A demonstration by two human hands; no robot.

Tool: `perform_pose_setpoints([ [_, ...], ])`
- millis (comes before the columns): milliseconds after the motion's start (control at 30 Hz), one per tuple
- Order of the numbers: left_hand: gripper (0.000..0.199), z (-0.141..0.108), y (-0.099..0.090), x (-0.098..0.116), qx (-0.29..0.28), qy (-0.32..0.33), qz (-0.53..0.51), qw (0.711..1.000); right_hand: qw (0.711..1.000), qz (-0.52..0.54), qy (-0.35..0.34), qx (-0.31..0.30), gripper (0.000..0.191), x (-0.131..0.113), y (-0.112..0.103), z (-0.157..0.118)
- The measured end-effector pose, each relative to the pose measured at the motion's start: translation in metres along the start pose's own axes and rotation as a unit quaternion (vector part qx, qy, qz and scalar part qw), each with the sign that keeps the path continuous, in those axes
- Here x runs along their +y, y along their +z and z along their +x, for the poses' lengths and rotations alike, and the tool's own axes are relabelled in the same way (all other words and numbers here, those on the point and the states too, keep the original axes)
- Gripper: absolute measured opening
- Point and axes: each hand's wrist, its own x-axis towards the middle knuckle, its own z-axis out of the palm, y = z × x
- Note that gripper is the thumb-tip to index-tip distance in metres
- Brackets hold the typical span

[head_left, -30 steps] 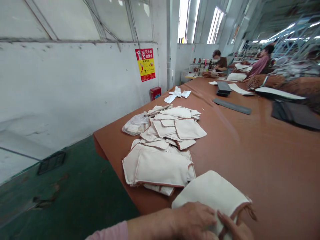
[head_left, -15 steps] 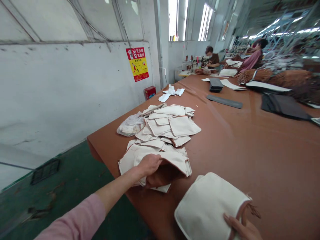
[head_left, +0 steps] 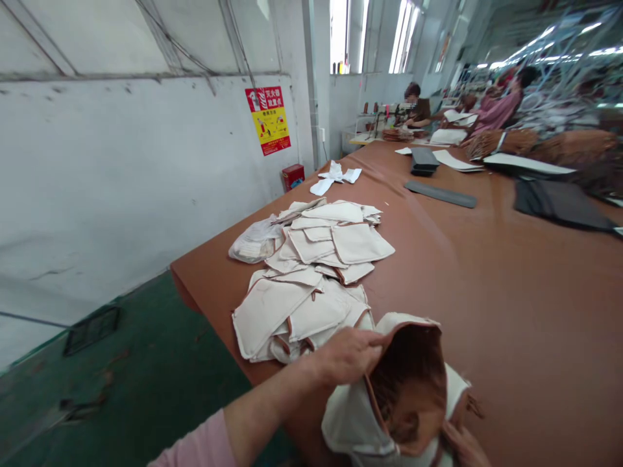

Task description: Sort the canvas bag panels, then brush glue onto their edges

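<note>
My left hand (head_left: 348, 355) is closed on the rim of a cream fabric pouch (head_left: 413, 389), whose mouth gapes toward me and shows a brown lining with loose brown strands inside. At the lower right, my right hand (head_left: 466, 446) is partly cut off by the frame, its fingers closed on the brown edge of another cream pouch (head_left: 456, 388). That second pouch lies behind and under the gaping one, with a brown tassel at its corner. Left of both hands, a heap of similar cream pouches (head_left: 311, 246) with brown edging lies on the table.
Brown sheeting covers the table (head_left: 511, 311). A clear plastic bag (head_left: 256, 241) and white scraps (head_left: 335, 174) lie by the heap. Farther back are a grey strip (head_left: 440, 193), dark sheets (head_left: 564, 206) and brown bundles (head_left: 506, 143). Two people work beyond, one at a sewing machine.
My left hand has moved right and toward me, bringing a pouch from the heap over to the one in my right hand. My right hand still grips its pouch.
</note>
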Motion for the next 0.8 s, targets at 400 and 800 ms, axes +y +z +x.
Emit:
perform_pose_setpoints([
  [400, 0.035, 0.018, 0.098, -0.017, -0.053, 0.021, 0.117, 0.991, 0.974, 0.197, -0.068, -0.093, 0.078, -0.017, 0.062, -0.033],
  [800, 0.06, -0.068, -0.061, -0.168, 0.21, -0.263, 0.358, 0.871, 0.998, 0.03, -0.05, 0.033, 0.077, 0.021, 0.043, 0.007],
])
